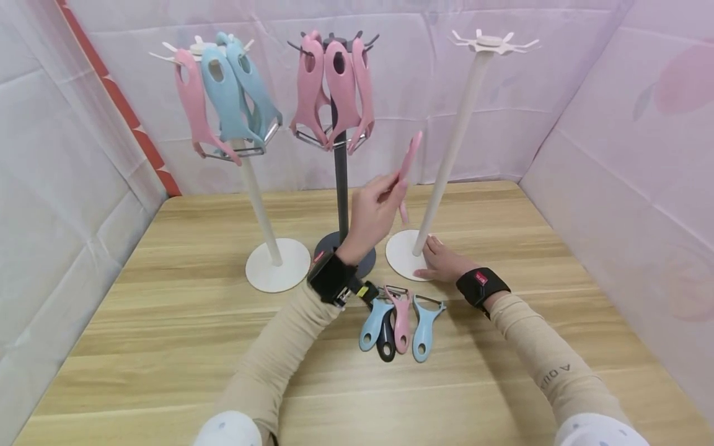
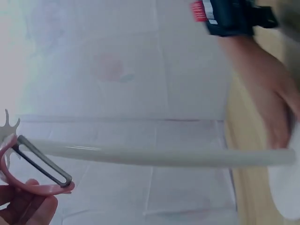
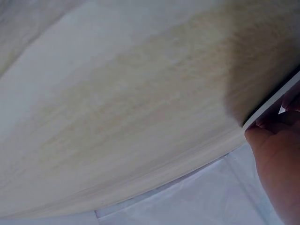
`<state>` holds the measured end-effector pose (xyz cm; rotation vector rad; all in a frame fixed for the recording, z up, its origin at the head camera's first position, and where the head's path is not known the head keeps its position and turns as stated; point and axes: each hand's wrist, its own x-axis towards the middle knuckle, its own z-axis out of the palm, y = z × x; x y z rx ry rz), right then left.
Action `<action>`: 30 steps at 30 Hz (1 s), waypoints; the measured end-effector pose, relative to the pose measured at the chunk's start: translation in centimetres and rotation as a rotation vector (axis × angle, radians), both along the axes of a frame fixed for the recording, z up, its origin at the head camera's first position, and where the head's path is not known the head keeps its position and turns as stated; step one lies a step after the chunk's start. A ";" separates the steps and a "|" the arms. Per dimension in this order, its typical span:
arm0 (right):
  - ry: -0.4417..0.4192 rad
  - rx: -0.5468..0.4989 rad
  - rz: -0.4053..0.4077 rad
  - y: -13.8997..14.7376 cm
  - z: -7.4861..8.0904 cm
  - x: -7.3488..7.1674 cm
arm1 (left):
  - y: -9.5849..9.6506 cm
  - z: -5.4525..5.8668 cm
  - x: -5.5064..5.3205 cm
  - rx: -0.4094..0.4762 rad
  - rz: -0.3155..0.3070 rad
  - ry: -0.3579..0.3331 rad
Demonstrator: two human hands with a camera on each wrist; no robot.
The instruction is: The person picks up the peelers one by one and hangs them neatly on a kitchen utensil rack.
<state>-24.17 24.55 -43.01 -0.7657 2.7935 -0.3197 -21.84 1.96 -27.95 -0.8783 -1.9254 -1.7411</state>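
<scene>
My left hand (image 1: 370,214) pinches a pink peeler (image 1: 409,158) raised beside the pole of the right-hand white stand (image 1: 454,136). In the left wrist view, the metal blade of this peeler (image 2: 44,161) overlaps the pole near the stand's hooks (image 2: 8,126). Down at the table, my right hand (image 1: 446,261) holds the rim of that stand's round white base (image 1: 398,254), its thumb and fingers spread near the pole foot. The right wrist view shows the hand (image 3: 276,159) at the base edge (image 3: 267,105); part of its fingers is out of frame.
Pink and blue peelers (image 1: 223,93) hang on the left white stand (image 1: 259,210). Several pink peelers (image 1: 341,83) hang on the black stand (image 1: 341,186). Blue, black and pink peelers (image 1: 401,322) lie on the wooden table (image 1: 184,322) before the stands. Cloth-covered walls (image 1: 641,155) enclose the table.
</scene>
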 end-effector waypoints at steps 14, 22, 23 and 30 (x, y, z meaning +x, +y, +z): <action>0.009 0.009 0.001 -0.1 0.4 0.5 | 5.1 5.7 -5.0 0.222 0.012 -0.302; -0.003 0.022 -0.011 -0.2 0.4 0.5 | 6.0 7.9 -6.0 0.169 0.062 -0.315; 0.002 0.018 -0.008 -0.2 0.4 0.5 | 6.0 8.1 -6.0 0.170 0.060 -0.318; 0.016 0.016 -0.006 -0.2 0.5 0.6 | 6.2 9.0 -6.7 0.146 0.058 -0.307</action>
